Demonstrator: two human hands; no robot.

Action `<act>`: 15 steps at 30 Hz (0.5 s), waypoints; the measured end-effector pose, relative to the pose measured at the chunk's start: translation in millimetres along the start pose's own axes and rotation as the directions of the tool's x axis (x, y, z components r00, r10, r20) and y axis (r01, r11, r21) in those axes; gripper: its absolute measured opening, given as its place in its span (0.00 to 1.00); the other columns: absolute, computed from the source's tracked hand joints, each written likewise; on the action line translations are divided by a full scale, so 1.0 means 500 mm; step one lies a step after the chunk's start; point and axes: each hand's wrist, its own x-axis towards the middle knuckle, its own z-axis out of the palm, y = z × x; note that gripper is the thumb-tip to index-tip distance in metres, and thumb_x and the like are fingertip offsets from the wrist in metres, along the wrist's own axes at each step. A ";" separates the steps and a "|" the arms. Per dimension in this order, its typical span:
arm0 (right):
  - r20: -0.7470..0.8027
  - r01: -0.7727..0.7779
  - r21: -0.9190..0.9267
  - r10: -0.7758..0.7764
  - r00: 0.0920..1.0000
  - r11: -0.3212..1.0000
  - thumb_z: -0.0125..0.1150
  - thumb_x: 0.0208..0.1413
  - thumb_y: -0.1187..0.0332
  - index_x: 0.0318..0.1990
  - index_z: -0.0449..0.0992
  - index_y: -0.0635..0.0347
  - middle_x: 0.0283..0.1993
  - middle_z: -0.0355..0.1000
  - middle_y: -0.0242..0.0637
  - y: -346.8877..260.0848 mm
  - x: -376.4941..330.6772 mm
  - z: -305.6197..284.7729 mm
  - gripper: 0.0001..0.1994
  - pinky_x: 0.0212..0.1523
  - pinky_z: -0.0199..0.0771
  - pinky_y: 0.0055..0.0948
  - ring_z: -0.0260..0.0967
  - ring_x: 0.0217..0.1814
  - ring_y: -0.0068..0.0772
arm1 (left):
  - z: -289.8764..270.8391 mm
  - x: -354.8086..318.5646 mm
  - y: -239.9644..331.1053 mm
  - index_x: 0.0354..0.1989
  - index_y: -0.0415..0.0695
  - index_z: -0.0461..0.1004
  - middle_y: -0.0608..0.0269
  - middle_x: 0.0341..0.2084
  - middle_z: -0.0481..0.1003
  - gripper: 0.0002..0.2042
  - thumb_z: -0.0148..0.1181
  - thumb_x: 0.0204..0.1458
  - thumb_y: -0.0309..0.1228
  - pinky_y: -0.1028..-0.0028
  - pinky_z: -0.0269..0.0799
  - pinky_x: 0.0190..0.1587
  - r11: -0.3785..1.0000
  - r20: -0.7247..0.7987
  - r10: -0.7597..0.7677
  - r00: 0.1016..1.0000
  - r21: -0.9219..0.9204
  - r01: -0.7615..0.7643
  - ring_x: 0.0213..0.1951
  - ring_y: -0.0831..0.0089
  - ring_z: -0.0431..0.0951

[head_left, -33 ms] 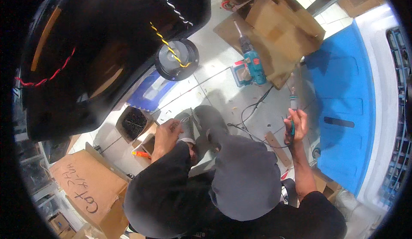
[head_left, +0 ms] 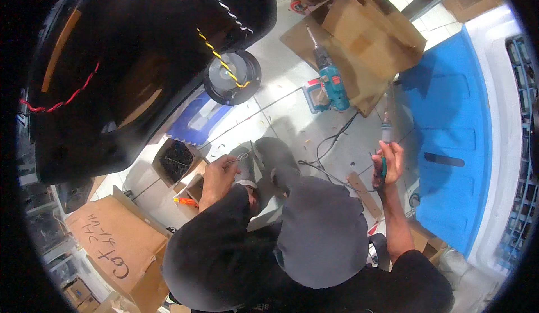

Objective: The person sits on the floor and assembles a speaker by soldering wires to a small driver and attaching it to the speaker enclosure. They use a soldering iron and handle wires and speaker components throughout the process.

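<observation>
Thin wire (head_left: 243,155) pinched in L hand (head_left: 220,177)

Wire approx. 8 o'clock from view ctr. R hand (head_left: 392,164), 3 o'clock, fingers wrapped round corded soldering iron (head_left: 387,133), tip toward 12. Cordless drill (head_left: 333,88) approx. 1–2; speaker (head_left: 217,76), 11.

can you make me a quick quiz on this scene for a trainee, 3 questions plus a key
1. True or false: in the picture, the drill lies to the left of the blue panel.
2. Which colour shows on the twisted wire crossing the round grey part? A) green B) yellow C) purple
3. What is the left hand holding?

Key: 1. True. 2. B. 3. Thin wire.
</observation>
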 end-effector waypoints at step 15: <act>0.409 0.446 0.171 -0.475 0.779 0.879 0.63 0.53 0.71 0.53 0.73 0.58 0.44 0.71 0.44 -0.024 0.158 0.296 0.18 0.36 0.80 0.32 0.77 0.37 0.41 | -0.002 0.011 -0.004 0.48 0.35 0.79 0.56 0.27 0.83 0.13 0.58 0.60 0.31 0.71 0.76 0.30 0.992 0.041 -0.116 0.992 -0.045 0.118 0.24 0.72 0.80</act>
